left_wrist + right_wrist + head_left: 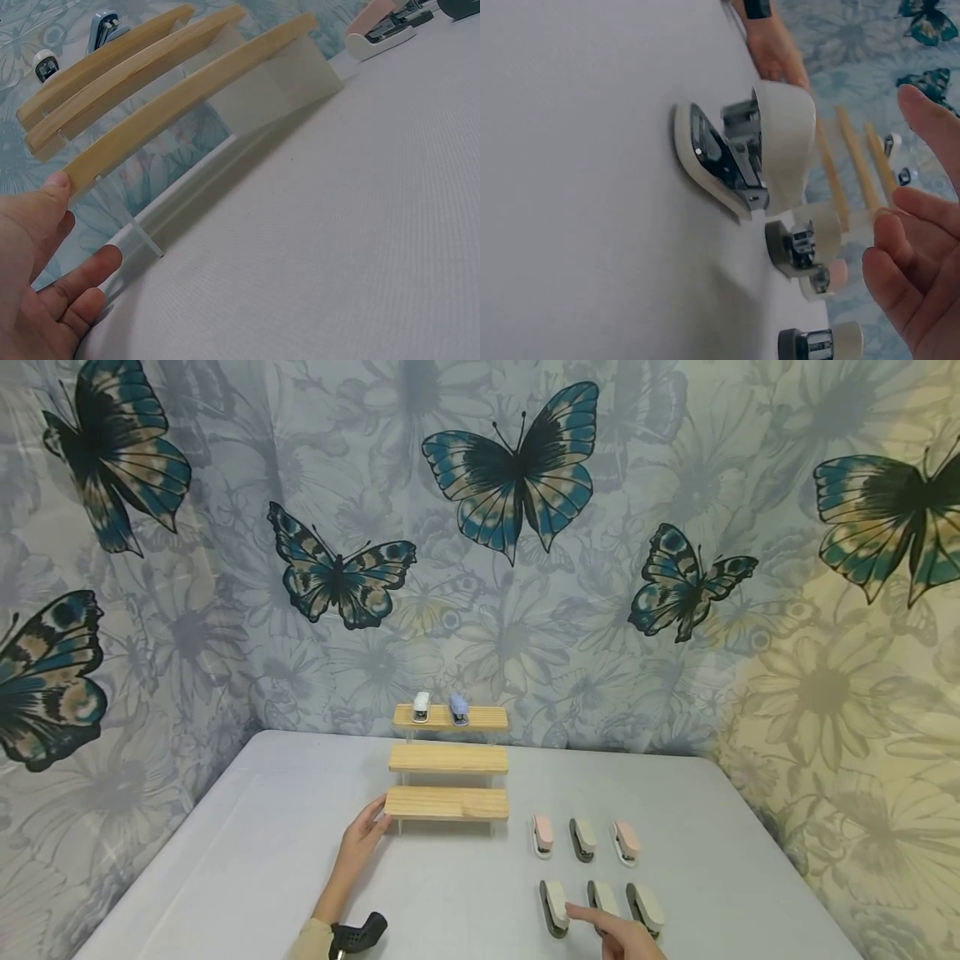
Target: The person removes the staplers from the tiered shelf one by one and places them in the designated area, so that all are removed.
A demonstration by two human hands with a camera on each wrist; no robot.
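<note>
My left hand [365,833] is at the left end of a three-tier wooden display stand [446,803]. In the left wrist view, one fingertip touches the end of the lowest board [135,146], and the other fingers are relaxed below it. My right hand [618,933] points its index finger at a cream stapler [556,906] in the near row, the fingertip right at its side in the head view. Its other fingers are loosely bent, holding nothing, as the right wrist view shows. Two more pale staplers [647,907] lie beside it, one partly covered by this hand.
Behind the near row lie a pink stapler [543,833], a pale green one [582,838] and another pink one [626,842]. A white stapler [422,706] and a blue one [459,708] stand on the top tier. Butterfly-patterned cloth hangs around the white table [300,777].
</note>
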